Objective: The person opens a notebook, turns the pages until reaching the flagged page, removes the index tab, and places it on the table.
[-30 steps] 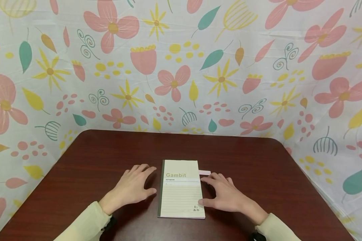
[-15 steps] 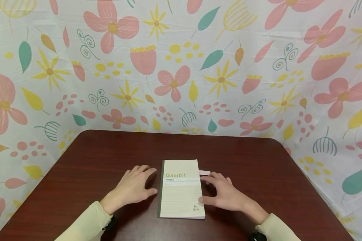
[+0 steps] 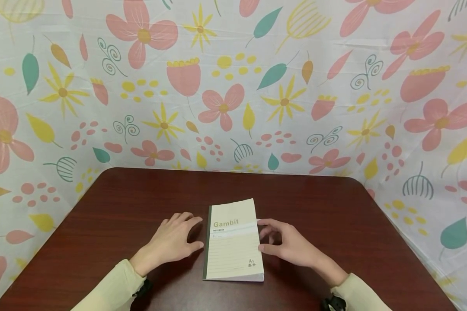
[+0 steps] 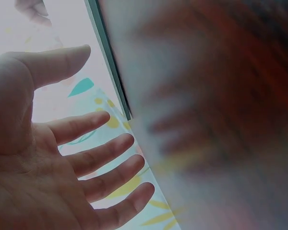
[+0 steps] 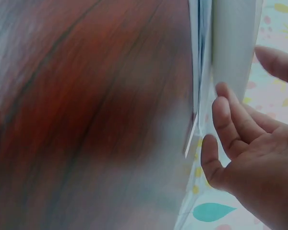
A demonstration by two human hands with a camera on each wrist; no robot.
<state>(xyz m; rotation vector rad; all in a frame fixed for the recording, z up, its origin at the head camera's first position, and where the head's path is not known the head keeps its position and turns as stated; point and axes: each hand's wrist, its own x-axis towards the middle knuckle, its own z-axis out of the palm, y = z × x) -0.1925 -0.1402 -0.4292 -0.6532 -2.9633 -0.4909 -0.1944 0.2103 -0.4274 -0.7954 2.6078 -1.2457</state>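
A cream notebook [image 3: 233,246] with a dark spine, printed "Gambit", lies on the brown table. Its front cover [image 5: 233,43] is raised a little at the right side, over the pages. My right hand [image 3: 293,244] holds that edge: in the right wrist view the fingers sit beneath the cover and the thumb is at its outer edge. A pale strip [image 5: 190,139] sticks out from the pages there. To the left, my left hand [image 3: 169,239] rests with fingers spread, thumb tip close to the dark spine [image 4: 110,57] and gripping nothing.
The dark wooden table [image 3: 151,185] has rounded far corners. A white cloth [image 3: 233,108] printed with flowers and leaves hangs behind it and along both sides. Dark bands show at both sleeve cuffs.
My right hand has risen slightly and lifted the notebook's cover at its right edge. The pale strip is hidden from the head view. My left hand stays almost still.
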